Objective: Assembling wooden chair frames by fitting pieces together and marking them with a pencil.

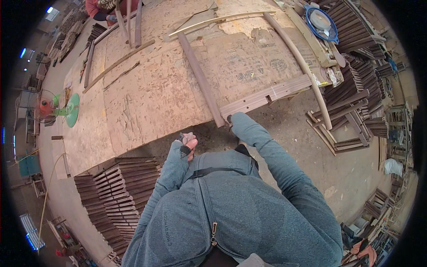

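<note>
A wooden frame lies on the worktable in front of me. It has a dark straight post (200, 79), a curved post (297, 53), a slotted rail (267, 94) between their near ends, and a thin pale strip (222, 20) across the far ends. My right hand (230, 121) is at the corner where the rail meets the straight post; the sleeve hides most of its fingers. Left of that corner, just off the table's edge, my left hand (190, 141) is closed, in a dark fingertip-less covering. Whatever it may hold is hidden.
The worktable (147, 95) is covered in worn cardboard. A person (104, 11) handles another frame at the far left. Stacked wooden parts (118, 187) stand under the near edge, with more piles (356, 84) at right. A blue basket (321, 23) and a green fan (71, 110) flank the table.
</note>
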{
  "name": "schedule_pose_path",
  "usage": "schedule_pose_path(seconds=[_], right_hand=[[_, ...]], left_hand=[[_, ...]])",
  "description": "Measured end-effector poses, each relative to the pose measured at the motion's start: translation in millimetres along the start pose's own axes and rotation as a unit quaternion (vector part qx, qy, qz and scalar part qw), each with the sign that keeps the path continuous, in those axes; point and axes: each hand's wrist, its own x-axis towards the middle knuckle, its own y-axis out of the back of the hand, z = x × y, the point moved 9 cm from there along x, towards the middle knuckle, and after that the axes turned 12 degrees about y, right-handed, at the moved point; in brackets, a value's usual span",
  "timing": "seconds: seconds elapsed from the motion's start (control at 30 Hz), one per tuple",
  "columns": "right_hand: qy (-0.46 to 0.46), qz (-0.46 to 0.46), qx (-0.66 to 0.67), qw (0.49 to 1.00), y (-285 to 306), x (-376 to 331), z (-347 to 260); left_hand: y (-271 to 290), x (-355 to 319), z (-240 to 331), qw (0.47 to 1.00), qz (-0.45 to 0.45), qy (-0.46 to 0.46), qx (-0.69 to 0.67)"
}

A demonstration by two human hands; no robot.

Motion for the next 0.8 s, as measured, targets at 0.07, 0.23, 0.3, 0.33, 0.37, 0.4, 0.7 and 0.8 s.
schedule_pose_path(seconds=[0.07,0.23,0.3,0.33,0.37,0.4,0.7,0.8], right_hand=[[-0.066,-0.074,0.015,0.995,-6,-6,18],[-0.038,0.071,0.069,0.994,10,4,20],[-0.038,0.083,0.071,0.993,7,6,22],[-0.027,0.093,0.06,0.994,6,6,20],[-0.027,0.103,0.041,0.993,6,4,20],[-0.017,0.101,0.049,0.993,4,2,19],[-0.048,-0.069,0.042,0.996,-29,-44,20],[-0.051,0.053,0.136,0.988,-16,-51,14]], left_hand=[[0,-4,4,1.0,0.015,-0.015,0.014],[-10,-7,4,1.0,-0.007,-0.004,-0.021],[-12,-7,4,1.0,-0.012,-0.002,-0.009],[-11,-7,4,1.0,-0.004,-0.004,0.002],[-10,-7,3,1.0,-0.001,-0.004,0.013],[-9,-6,2,1.0,0.004,-0.005,0.011],[-2,-4,-3,1.0,0.001,0.009,-0.003],[-10,-7,-3,1.0,-0.009,0.016,0.009]])
